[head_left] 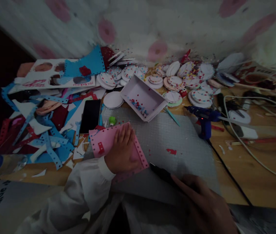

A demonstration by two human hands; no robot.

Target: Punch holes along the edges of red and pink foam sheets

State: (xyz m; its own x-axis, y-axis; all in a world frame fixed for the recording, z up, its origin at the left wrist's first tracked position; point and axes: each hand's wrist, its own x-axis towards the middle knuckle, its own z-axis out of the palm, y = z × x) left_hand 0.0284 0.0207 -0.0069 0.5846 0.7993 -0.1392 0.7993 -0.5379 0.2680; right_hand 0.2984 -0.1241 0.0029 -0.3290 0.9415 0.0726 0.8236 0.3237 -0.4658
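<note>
My left hand lies flat on a pink sheet with a row of small punched holes along its edges. A red scrap rests on that sheet beside my fingers. In my right hand, somewhat blurred, is a dark utility knife, its blade tip close to the sheet's lower right corner. Both are over a grey cutting mat. A small red paper piece lies on the mat to the right of the sheet.
An open white box holds red and blue bits. Behind stand several decorated white discs. Right is a blue glue gun with a cord. To the left lie a phone, blue strips and paper scraps.
</note>
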